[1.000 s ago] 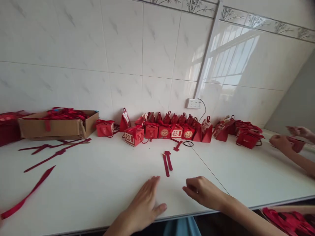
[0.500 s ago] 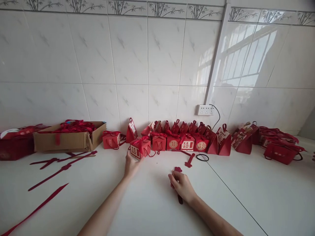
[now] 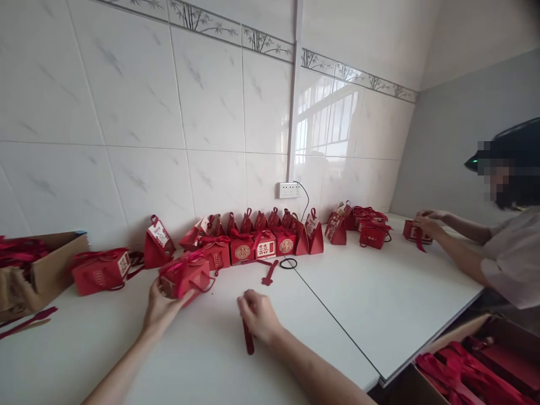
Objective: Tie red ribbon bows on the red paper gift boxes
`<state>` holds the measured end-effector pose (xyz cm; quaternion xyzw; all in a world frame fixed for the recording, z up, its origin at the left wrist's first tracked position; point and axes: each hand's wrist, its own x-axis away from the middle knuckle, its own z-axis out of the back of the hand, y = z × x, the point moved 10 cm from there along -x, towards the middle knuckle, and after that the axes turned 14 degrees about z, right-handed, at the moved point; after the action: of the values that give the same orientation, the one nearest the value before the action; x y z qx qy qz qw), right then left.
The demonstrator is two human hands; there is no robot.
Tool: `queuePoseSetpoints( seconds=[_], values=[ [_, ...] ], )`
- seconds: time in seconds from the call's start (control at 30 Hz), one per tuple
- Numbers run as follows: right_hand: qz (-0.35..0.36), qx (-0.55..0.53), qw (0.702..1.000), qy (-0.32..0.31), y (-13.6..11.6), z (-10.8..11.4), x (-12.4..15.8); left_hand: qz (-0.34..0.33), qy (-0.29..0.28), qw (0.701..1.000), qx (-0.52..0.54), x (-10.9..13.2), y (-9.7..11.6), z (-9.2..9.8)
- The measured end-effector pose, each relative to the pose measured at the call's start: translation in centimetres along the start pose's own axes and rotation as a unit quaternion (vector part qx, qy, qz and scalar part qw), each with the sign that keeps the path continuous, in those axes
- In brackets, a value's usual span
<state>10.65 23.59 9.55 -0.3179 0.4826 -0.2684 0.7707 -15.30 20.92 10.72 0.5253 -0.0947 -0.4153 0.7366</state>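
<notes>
My left hand (image 3: 162,309) grips a small red gift box (image 3: 185,275) tied with a ribbon bow, its fingers round the near left side and the thumb along the front. The box is slightly tilted, close above or on the white table. Closed over the table to the right, my right hand (image 3: 262,319) holds a dark red flat strap (image 3: 248,339) whose lower end sticks out below the fingers. Its upper part is mostly hidden. Beyond the right hand lies another red strap (image 3: 270,273) with a flower-shaped end, beside a black ring (image 3: 289,263).
Red gift boxes (image 3: 243,251) and triangular boxes (image 3: 313,232) line the wall. A cardboard carton (image 3: 63,267) of ribbons stands left. At right, a person (image 3: 517,247) handles a red box (image 3: 415,232); below the table edge is another carton (image 3: 455,332) with ribbons.
The view has swung right, bringing the other person and the lower carton into sight. The box in my left hand has turned, so its patterned face no longer shows. The right hand still grips the strap.
</notes>
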Motion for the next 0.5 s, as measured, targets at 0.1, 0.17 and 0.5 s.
queuePoseSetpoints(
  seconds=[0.1,0.17,0.5],
  values=[
    [-0.017,-0.052,0.996,0.072,0.7,2.6,-0.2,-0.014,-0.067,0.997,0.038,3.5,1.9,-0.9],
    [-0.026,-0.104,0.99,0.087,1.2,3.3,-0.2,-0.057,-0.172,0.979,0.097,6.4,3.9,-2.2],
    [0.029,-0.201,0.976,-0.081,-1.8,-0.5,1.4,-0.078,-0.28,0.95,0.118,10.8,4.4,-4.0]
  ],
)
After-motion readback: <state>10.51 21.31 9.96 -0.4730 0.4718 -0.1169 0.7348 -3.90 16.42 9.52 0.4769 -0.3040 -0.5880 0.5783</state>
